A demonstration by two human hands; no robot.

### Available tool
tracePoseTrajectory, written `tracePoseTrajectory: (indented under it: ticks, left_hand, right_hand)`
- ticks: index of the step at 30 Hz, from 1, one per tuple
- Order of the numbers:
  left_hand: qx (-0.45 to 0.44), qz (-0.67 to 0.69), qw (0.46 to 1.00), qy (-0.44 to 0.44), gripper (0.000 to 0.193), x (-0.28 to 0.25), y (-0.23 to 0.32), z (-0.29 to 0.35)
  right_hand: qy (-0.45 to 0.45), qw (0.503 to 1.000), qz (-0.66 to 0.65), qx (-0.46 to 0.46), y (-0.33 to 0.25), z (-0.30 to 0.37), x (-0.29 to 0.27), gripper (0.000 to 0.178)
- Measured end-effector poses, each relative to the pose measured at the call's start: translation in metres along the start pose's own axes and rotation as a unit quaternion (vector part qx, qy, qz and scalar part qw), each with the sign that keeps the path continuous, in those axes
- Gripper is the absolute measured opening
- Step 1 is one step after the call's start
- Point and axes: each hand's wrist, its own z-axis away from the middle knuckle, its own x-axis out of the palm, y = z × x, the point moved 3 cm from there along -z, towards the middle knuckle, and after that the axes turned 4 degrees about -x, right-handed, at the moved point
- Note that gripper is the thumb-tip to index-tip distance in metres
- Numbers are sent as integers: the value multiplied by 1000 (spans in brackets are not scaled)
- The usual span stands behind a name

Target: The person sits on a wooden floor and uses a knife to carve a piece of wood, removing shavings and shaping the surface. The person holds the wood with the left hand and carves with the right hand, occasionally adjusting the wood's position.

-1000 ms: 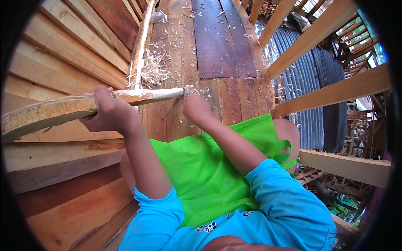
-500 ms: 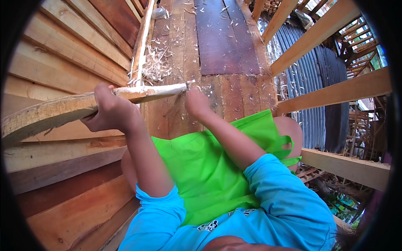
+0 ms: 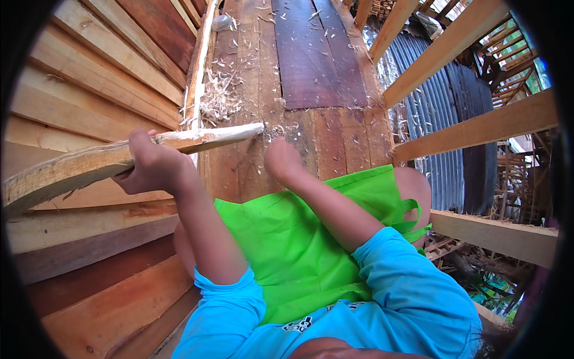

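Observation:
A long curved piece of wood comes in from the left edge and narrows to a pale, whittled end. My left hand is wrapped around it partway along, behind the pale stretch. Just right of and nearer than its tip, my right hand is closed in a fist, a little apart from the wood. Whatever that fist holds is hidden by the fingers. A green cloth bag with handles lies across my lap under both forearms.
Wood shavings lie heaped and scattered on the plank floor, beside a dark board. A plank wall rises at left. Wooden rails stand at right, with corrugated metal sheets beyond. A clear plastic item rests far off.
My right hand has drawn slightly nearer to me, away from the wood's tip. The left hand keeps its hold, and the wood has shifted only a little.

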Motion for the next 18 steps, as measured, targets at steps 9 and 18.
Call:
tracePoseTrajectory:
  ticks: [9, 18]
  left_hand:
    - [-28, 15, 999, -26, 24, -8, 2, -14]
    - [1, 38, 995, -90, 20, -14, 19, -32]
  right_hand:
    - [-34, 988, 122, -88, 23, -41, -55, 28]
    - [49, 990, 110, -79, 83, -30, -143, 19]
